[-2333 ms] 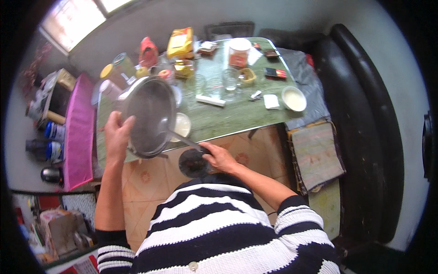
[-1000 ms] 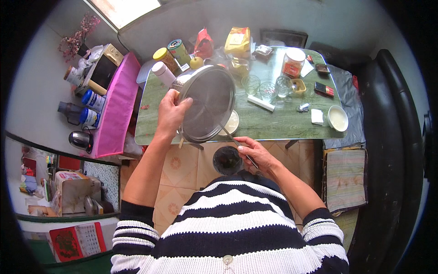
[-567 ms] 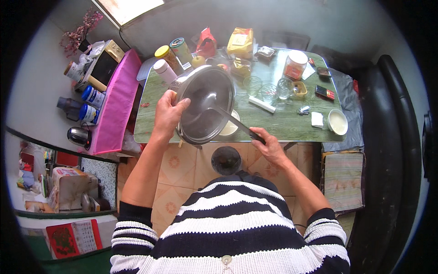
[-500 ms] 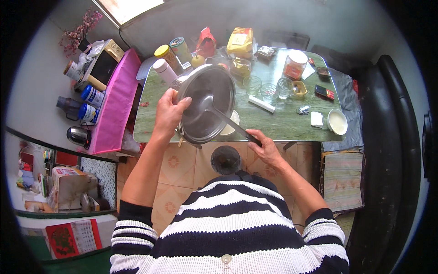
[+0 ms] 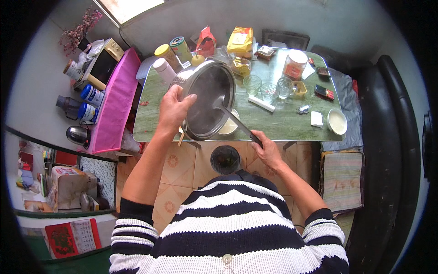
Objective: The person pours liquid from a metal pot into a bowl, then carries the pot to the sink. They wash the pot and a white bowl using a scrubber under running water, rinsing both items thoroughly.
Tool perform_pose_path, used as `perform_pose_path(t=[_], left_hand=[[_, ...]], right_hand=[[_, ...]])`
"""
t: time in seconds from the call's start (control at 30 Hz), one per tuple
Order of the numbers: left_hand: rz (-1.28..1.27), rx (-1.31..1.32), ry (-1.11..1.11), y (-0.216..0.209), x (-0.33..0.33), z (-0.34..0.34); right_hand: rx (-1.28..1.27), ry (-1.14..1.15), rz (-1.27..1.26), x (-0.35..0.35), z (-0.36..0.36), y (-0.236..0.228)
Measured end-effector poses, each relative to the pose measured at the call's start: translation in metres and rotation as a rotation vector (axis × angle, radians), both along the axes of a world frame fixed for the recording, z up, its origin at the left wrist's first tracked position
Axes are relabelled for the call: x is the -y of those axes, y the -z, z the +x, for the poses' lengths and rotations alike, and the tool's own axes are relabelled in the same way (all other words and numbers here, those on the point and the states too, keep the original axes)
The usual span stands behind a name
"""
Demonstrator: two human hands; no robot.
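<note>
A steel pan (image 5: 209, 106) is held tilted over the near edge of the green table (image 5: 283, 124), its inside turned toward the camera. The left hand (image 5: 174, 108) is clamped on the pan's left rim, fingers curled over the edge and thumb behind. The right hand (image 5: 267, 150) is closed around the end of the long dark handle (image 5: 239, 126), just off the table's near edge.

Right under the pan's lower rim, a small bowl of something pale (image 5: 229, 126) is half hidden; hard to say if it's being touched by the pan or not. Below that, a dark round bin (image 5: 225, 159) is seen on the tiled floor.

Along the far edge of the table, a yellow bag (image 5: 241, 41), a red pouch (image 5: 206, 44) and a white-lidded jar (image 5: 294, 64) are lined up. Clear glasses (image 5: 267, 89) are grouped mid-table, and a white bowl (image 5: 337, 121) is parked by the right corner.
</note>
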State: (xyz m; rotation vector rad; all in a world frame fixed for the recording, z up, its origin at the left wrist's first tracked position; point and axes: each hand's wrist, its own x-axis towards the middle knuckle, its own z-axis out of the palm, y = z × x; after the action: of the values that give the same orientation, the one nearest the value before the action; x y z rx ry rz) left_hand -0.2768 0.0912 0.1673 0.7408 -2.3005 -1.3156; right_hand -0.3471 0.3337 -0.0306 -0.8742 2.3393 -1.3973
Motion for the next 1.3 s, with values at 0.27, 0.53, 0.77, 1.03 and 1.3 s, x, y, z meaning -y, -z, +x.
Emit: perform_pose_path(t=[0.27,0.53,0.77,1.03,1.3], left_hand=[[-0.105,-0.032,-0.037,0.018,0.014,-0.004],[-0.212,-0.017,-0.060,0.024,0.017,-0.004],[-0.195,-0.003,-0.088,0.025,0.017,-0.004],[-0.246,0.001,-0.061,0.023,0.013,-0.005],[-0.264,-0.029,-0.084,0.000,-0.001,0.002]], right_hand=[[-0.066,-0.045,0.040,-0.020,0.013,0.007],[-0.126,-0.017,0.069,-0.057,0.010,-0.017],[-0.234,0.001,0.090,-0.083,0.009,-0.026],[0.605,-0.182,-0.180,-0.023,0.005,-0.044],[0.729,-0.318,-0.056,-0.010,-0.021,-0.020]])
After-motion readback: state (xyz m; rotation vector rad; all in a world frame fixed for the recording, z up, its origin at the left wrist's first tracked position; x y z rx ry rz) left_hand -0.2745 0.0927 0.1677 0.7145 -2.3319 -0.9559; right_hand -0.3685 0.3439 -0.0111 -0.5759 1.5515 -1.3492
